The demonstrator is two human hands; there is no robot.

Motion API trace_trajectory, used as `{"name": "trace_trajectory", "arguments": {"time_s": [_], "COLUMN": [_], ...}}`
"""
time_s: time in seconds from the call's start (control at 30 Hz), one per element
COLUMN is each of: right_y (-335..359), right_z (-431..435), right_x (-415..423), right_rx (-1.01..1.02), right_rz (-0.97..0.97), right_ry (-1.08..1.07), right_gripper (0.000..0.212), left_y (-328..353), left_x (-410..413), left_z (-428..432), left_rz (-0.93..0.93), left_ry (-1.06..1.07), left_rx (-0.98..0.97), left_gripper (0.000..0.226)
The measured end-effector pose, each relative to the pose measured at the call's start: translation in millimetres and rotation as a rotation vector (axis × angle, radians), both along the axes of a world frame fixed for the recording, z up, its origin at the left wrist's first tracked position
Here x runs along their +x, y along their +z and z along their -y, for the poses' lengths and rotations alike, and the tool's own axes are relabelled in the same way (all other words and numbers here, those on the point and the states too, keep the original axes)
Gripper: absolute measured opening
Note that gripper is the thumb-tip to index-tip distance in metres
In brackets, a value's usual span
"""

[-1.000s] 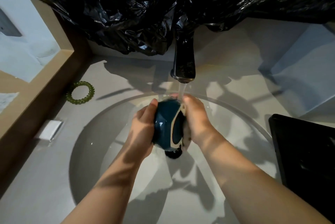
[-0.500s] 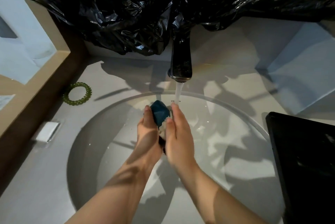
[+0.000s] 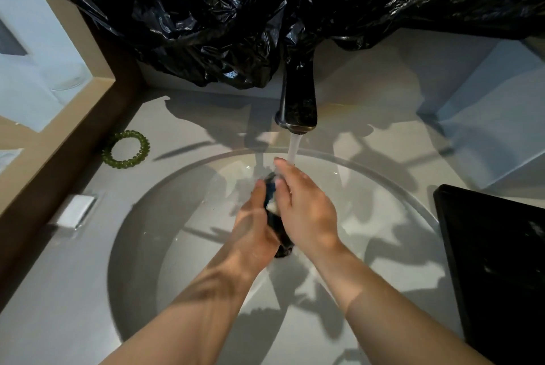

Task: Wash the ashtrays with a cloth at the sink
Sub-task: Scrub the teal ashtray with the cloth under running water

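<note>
Ashtray (image 3: 270, 187) was over the middle of the sink (image 3: 141, 234), just under the tap (image 3: 298, 99), sandwiched between both hands, so only a dark blue sliver and a pale patch showed. Couldn't tell whether the pale patch was its rim or a cloth. Left hand (image 3: 253, 226) gripped it from the left, thumb up along the near edge, other fingers hidden behind it. Right hand (image 3: 306, 211) was pressed flat on the opposite side, fingers fairly straight and together, tips touching the water stream (image 3: 294, 149). Anything under that palm was out of sight. Dark drain (image 3: 283, 250) was partly covered by the wrists. Crumpled black plastic bag (image 3: 236, 25) hid the tap's base and the wall behind. Green coiled hair tie (image 3: 126, 149) lay on the counter (image 3: 59, 291) left of the sink, and a black tray (image 3: 495, 261) was cut off at the right edge.
</note>
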State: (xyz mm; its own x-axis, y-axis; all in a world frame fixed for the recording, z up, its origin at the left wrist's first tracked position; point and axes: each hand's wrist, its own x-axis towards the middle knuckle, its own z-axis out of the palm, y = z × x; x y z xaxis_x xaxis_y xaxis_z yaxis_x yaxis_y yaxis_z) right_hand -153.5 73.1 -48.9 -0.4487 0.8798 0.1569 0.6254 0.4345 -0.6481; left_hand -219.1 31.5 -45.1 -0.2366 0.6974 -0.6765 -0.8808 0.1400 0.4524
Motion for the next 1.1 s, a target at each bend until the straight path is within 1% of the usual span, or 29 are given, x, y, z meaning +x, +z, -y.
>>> {"name": "trace_trajectory", "arguments": {"time_s": [0.07, 0.1, 0.2, 0.27, 0.3, 0.37, 0.4, 0.43, 0.5, 0.53, 0.57, 0.6, 0.63, 0.7, 0.73, 0.77, 0.8, 0.83, 0.9, 0.93, 1.0, 1.03, 1.07, 1.1], "right_y": [10, 11, -4, -19, -22, -16, -9, 1, 16, 18, 18, 17, 10, 1, 0, 1, 4, 5, 4, 3, -4, -4, -7, -11], "right_z": [-9, -6, 26, 44, 42, 29, 18, 5, -19, -24, -23, -16, -5, 18, 26, 29, 27, 19, -2, -13, -23, -16, -5, 8], "right_x": [-3, -2, 2, 5, 5, 1, -3, -6, -11, -12, -14, -16, -17, -12, -9, -7, -7, -7, -9, -8, -7, -6, -5, -4], "right_rx": [-0.226, -0.240, 0.012, 0.126, 0.168, 0.193, 0.116, -0.088, -0.622, -0.778, -0.823, -0.827, -0.749, -0.436, -0.298, -0.225, -0.217, -0.275, -0.540, -0.665, -0.739, -0.740, -0.715, -0.675], "right_rz": [0.003, -0.016, -0.045, -0.024, -0.013, 0.020, 0.032, -0.016, -0.259, -0.366, -0.419, -0.444, -0.419, -0.273, -0.233, -0.227, -0.237, -0.286, -0.455, -0.549, -0.675, -0.717, -0.723, -0.685], "right_ry": [-0.069, -0.067, 0.126, 0.222, 0.230, 0.181, 0.131, 0.075, -0.032, -0.082, -0.106, -0.104, -0.076, 0.068, 0.119, 0.139, 0.148, 0.117, 0.027, -0.029, -0.176, -0.229, -0.234, -0.196], "right_gripper": [0.037, 0.035, 0.034, 0.038, 0.039, 0.037, 0.034, 0.030, 0.020, 0.019, 0.020, 0.021, 0.022, 0.035, 0.039, 0.040, 0.037, 0.033, 0.025, 0.021, 0.020, 0.016, 0.015, 0.020], "left_y": [0, 2, -1, -1, -2, -2, -2, -2, 5, 7, 6, 5, 0, -8, -10, -10, -7, -4, 2, 7, 9, 8, 8, 7], "left_x": [4, 3, -8, -15, -16, -7, -3, 2, 0, -3, -7, -11, -15, -21, -22, -23, -22, -21, -16, -12, -8, -9, -11, -14], "left_z": [1, 1, 0, -1, 0, 5, 5, 4, 0, -3, -5, -7, -7, -4, -1, 1, 1, 0, -1, -1, -4, -8, -9, -10], "left_rz": [-0.012, -0.005, 0.077, 0.090, 0.070, -0.012, -0.110, -0.163, -0.175, -0.184, -0.176, -0.157, -0.164, -0.180, -0.210, -0.253, -0.293, -0.345, -0.452, -0.464, -0.416, -0.383, -0.353, -0.305], "left_ry": [-0.059, -0.051, 0.073, 0.105, 0.094, 0.021, -0.003, -0.005, -0.011, -0.006, 0.010, 0.040, 0.051, 0.032, 0.002, -0.040, -0.089, -0.139, -0.181, -0.181, -0.146, -0.104, -0.071, -0.040], "left_rx": [-0.008, 0.008, 0.096, 0.062, 0.039, 0.069, 0.043, 0.021, -0.004, -0.026, -0.018, -0.007, -0.014, -0.017, -0.053, -0.077, -0.081, -0.076, -0.078, -0.084, -0.106, -0.116, -0.136, -0.138], "left_gripper": [0.036, 0.036, 0.040, 0.043, 0.041, 0.035, 0.032, 0.031, 0.033, 0.037, 0.040, 0.042, 0.044, 0.049, 0.048, 0.045, 0.042, 0.038, 0.034, 0.033, 0.032, 0.034, 0.036, 0.040]}}
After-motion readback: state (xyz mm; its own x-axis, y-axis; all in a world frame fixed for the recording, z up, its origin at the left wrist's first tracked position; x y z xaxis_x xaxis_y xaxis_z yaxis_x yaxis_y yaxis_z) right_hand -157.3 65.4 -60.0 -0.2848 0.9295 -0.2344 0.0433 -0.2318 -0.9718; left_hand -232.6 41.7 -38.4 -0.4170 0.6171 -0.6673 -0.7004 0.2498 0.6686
